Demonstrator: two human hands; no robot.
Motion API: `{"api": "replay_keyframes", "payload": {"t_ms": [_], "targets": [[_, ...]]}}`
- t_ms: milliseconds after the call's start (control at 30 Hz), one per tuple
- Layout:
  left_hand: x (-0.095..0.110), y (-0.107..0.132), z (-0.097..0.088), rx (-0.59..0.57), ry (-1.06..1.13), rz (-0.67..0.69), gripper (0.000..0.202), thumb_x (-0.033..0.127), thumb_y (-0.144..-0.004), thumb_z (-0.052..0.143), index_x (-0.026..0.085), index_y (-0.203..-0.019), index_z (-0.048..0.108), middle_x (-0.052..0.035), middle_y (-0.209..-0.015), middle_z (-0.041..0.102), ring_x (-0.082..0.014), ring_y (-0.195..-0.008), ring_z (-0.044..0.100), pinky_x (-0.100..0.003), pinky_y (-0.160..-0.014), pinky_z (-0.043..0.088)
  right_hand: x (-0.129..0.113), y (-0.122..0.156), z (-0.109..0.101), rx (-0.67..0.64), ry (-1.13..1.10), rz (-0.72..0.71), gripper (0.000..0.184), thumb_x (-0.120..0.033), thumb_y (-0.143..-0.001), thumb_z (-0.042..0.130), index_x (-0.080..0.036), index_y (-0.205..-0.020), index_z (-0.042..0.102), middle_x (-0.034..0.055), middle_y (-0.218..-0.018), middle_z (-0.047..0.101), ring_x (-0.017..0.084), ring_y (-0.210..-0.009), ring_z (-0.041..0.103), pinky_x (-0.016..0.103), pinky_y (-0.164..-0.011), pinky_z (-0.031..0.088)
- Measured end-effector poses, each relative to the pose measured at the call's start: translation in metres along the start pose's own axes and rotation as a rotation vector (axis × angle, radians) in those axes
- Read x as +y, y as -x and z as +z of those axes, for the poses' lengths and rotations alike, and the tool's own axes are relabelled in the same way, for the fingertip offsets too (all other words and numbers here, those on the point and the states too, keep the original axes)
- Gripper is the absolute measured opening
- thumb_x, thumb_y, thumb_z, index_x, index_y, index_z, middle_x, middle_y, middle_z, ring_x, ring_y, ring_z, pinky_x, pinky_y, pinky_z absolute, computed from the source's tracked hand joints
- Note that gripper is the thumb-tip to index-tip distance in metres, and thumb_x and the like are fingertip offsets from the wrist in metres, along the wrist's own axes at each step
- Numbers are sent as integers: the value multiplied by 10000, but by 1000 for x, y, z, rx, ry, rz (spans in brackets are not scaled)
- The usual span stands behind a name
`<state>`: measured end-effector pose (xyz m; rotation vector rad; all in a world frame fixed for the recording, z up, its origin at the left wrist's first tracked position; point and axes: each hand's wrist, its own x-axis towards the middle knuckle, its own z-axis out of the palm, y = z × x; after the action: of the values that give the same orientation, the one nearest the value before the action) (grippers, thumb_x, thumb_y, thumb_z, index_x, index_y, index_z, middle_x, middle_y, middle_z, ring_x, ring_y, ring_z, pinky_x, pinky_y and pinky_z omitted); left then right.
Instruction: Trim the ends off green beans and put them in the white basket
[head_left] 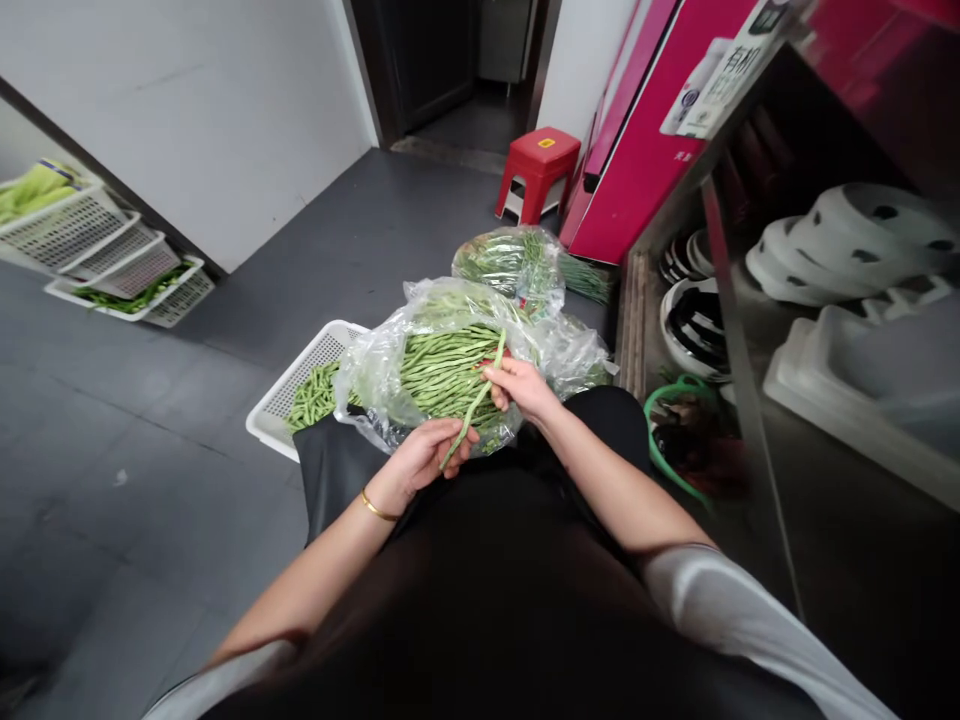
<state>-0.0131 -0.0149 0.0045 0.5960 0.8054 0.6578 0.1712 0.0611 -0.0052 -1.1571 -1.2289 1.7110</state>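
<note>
One long green bean (478,403) stretches between my two hands, slanting up to the right. My left hand (429,455), with a gold bangle at the wrist, pinches its lower end. Higher up, my right hand (517,388) grips the bean near its upper end. Just beyond them a clear plastic bag (375,350) lies open, full of long green beans (442,370). To its left, shorter bean pieces (313,395) lie in a white perforated basket (274,410), partly hidden by the bag and dark cloth over my knee.
Behind sits another clear bag (502,260) of greens, near a red stool (540,165). White baskets (75,235) with vegetables are stacked at the left wall. On the right stand a metal shelf (750,400) with white containers (840,240) and a green basket (671,390).
</note>
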Motion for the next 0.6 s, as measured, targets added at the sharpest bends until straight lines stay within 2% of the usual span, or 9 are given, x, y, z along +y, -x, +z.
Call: {"api": "replay_keyframes", "payload": {"t_ms": [67,133,233,300,333,400,500,533,600], "targets": [[0,-1,0,-20,28,-33,266,352,-759,635,88,-793,645,1,-552,464,-42,-402,355,-148,-333,215,-3,0,-9,14,53,3,384,-511,-701,625,-145,-789,549,-56,-465,517,77,-351,478,177,-329,361],[-1,-4,0,14,54,-23,241,333,-742,653,97,-727,609,38,-528,395,-14,-377,268,-137,-332,141,-6,11,-6,29,192,-55,350,-500,-791,522,-151,-809,537,-38,-495,525,91,-385,501,199,-370,398],[-8,-15,-3,261,23,56,263,330,-716,656,122,-625,523,70,-480,330,-9,-343,211,-142,-322,101,-7,44,15,-39,523,-318,307,-435,-880,419,-161,-839,553,27,-645,609,128,-595,602,243,-568,486],[-14,-22,-6,417,-23,93,271,324,-713,643,138,-599,483,77,-442,326,-16,-321,222,-145,-314,116,-3,62,31,-190,609,-411,252,-422,-814,554,-173,-789,579,44,-723,644,154,-737,628,262,-688,490],[-15,-24,-7,459,-39,102,267,321,-714,637,144,-601,471,73,-435,346,-23,-318,255,-144,-315,149,0,66,36,-273,653,-433,237,-405,-820,556,-171,-796,584,49,-750,652,154,-760,629,261,-700,487],[-16,-26,-8,458,-42,104,255,323,-710,636,156,-633,460,47,-456,431,-54,-347,376,-153,-338,251,9,63,40,-329,638,-332,239,-375,-867,496,-157,-816,580,34,-696,642,129,-657,622,235,-613,483],[-14,-24,-4,339,-90,59,255,370,-721,617,179,-708,450,10,-536,541,-92,-365,444,-180,-340,275,23,41,33,-240,576,-118,305,-372,-910,410,-131,-819,572,-8,-577,587,97,-492,565,196,-479,434],[-13,-23,-2,313,-129,38,255,383,-733,600,186,-718,439,16,-537,540,-82,-336,405,-179,-324,231,25,34,31,-186,615,-117,316,-383,-901,427,-126,-790,576,-5,-579,584,102,-510,567,198,-489,432],[-15,-22,2,338,-250,40,252,394,-764,557,196,-700,415,48,-496,486,-58,-298,298,-178,-318,153,26,28,27,-82,786,-219,307,-371,-873,484,-120,-729,584,41,-673,619,134,-650,597,223,-582,448]]}}
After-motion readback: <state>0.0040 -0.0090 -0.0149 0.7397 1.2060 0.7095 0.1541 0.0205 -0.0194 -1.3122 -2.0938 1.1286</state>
